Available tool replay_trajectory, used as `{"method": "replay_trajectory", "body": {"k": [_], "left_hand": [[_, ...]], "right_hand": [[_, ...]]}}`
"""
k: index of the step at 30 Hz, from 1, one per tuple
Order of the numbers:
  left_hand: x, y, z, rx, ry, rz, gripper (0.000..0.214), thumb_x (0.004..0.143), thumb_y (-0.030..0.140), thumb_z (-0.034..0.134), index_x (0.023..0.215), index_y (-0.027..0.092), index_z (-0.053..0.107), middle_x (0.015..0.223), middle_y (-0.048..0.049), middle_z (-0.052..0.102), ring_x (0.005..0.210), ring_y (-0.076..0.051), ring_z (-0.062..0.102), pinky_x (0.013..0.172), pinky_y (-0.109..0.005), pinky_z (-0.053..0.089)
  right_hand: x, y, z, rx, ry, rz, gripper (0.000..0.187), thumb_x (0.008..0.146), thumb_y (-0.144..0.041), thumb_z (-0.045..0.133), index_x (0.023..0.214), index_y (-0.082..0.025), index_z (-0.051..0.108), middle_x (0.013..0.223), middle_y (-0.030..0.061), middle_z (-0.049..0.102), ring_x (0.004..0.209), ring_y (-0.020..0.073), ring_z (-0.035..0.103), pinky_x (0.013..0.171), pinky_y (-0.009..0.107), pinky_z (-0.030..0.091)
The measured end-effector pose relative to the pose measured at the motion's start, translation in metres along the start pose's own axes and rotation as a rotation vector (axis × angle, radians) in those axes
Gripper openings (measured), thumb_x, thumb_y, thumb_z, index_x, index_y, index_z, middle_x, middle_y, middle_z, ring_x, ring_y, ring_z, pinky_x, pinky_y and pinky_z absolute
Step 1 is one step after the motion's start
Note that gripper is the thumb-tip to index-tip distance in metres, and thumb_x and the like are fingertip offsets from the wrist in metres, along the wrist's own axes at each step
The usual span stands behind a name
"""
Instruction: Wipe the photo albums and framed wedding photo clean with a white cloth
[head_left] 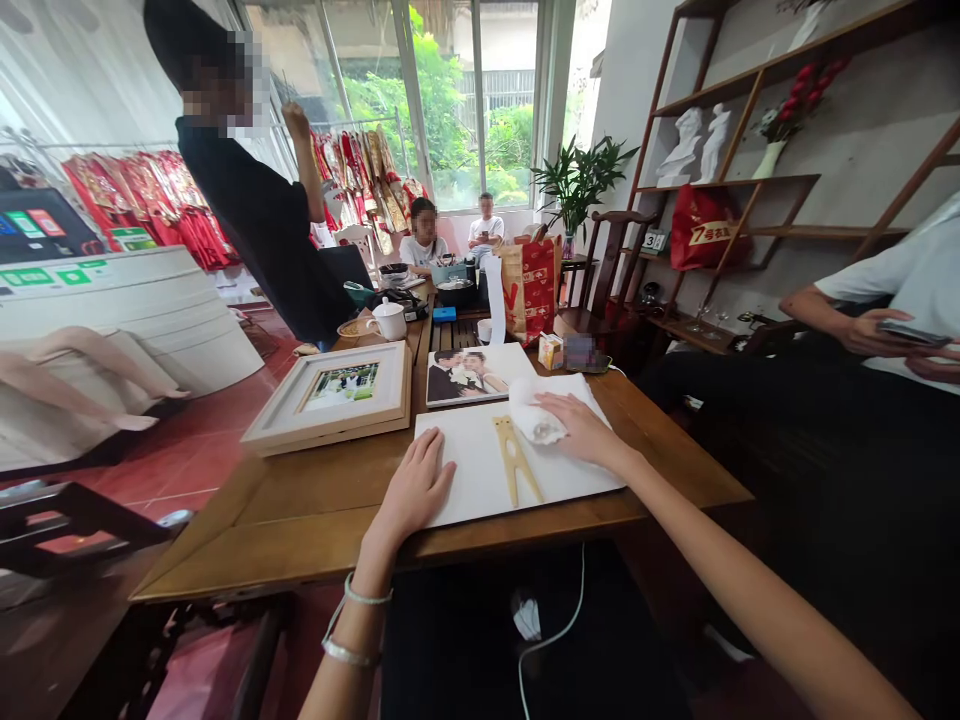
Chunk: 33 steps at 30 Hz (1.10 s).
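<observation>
A white board [480, 480], the back of a picture frame with a wooden stand leg [516, 462] on it, lies face down on the wooden table [315, 520] in front of me. My left hand [412, 490] rests flat on the board's left edge, fingers stretched out. My right hand [581, 430] presses a crumpled white cloth [531, 415] onto the board's upper part, fingers laid over it.
A framed photo [334, 398] lies left of the board and a printed photo [469, 375] behind it. A red paper bag [531, 285], a white teapot [388, 320] and tea ware stand farther back. One person stands at left; another sits at right holding a phone [911, 335].
</observation>
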<state>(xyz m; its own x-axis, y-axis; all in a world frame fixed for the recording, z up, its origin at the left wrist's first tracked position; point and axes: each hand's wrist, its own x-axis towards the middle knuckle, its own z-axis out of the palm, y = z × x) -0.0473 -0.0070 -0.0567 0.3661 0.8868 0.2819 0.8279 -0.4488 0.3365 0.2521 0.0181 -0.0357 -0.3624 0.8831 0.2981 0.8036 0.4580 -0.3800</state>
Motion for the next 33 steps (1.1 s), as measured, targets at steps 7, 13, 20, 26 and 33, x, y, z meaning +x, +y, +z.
{"method": "replay_trajectory", "body": {"k": [7, 13, 20, 26, 33], "left_hand": [[-0.001, -0.003, 0.004, -0.010, 0.051, 0.014, 0.050, 0.092, 0.036, 0.037, 0.134, 0.011, 0.040, 0.142, -0.0171, 0.041, 0.135, -0.028, 0.032, 0.112, -0.046, 0.028], [-0.001, -0.004, 0.008, 0.000, 0.084, 0.018, 0.048, 0.091, 0.035, 0.038, 0.134, 0.014, 0.040, 0.142, -0.0150, 0.042, 0.135, -0.028, 0.034, 0.111, -0.047, 0.029], [-0.001, -0.004, 0.008, 0.014, 0.078, 0.030, 0.049, 0.091, 0.036, 0.037, 0.133, 0.012, 0.041, 0.141, -0.0162, 0.042, 0.135, -0.028, 0.033, 0.112, -0.047, 0.028], [-0.001, -0.004, 0.007, 0.005, 0.067, 0.048, 0.048, 0.092, 0.036, 0.036, 0.134, 0.013, 0.041, 0.142, -0.0155, 0.042, 0.136, -0.027, 0.032, 0.112, -0.047, 0.028], [0.000, -0.007, 0.009, -0.006, 0.073, 0.055, 0.049, 0.092, 0.036, 0.036, 0.135, 0.015, 0.040, 0.142, -0.0148, 0.042, 0.136, -0.027, 0.032, 0.112, -0.047, 0.028]], "right_hand": [[0.020, 0.023, 0.001, 0.003, 0.049, 0.013, 0.066, 0.064, -0.005, 0.049, 0.129, -0.017, 0.052, 0.137, 0.0107, 0.052, 0.130, 0.0251, 0.042, 0.110, 0.048, 0.026], [-0.027, -0.010, -0.001, 0.000, -0.021, -0.079, 0.077, 0.055, -0.002, 0.045, 0.129, -0.023, 0.052, 0.140, 0.0065, 0.048, 0.133, 0.0235, 0.037, 0.112, 0.052, 0.019], [-0.106, -0.065, -0.001, -0.041, -0.031, -0.101, 0.082, 0.058, -0.001, 0.045, 0.137, -0.026, 0.044, 0.147, 0.0031, 0.039, 0.139, 0.0217, 0.026, 0.115, 0.050, 0.015], [-0.101, -0.067, -0.007, -0.014, -0.071, -0.131, 0.079, 0.061, -0.002, 0.047, 0.137, -0.025, 0.044, 0.146, 0.0036, 0.040, 0.138, 0.0226, 0.028, 0.114, 0.049, 0.017], [-0.026, -0.048, 0.003, -0.023, -0.061, -0.079, 0.074, 0.060, -0.003, 0.049, 0.132, -0.022, 0.049, 0.142, 0.0078, 0.045, 0.135, 0.0246, 0.034, 0.112, 0.050, 0.021]]}}
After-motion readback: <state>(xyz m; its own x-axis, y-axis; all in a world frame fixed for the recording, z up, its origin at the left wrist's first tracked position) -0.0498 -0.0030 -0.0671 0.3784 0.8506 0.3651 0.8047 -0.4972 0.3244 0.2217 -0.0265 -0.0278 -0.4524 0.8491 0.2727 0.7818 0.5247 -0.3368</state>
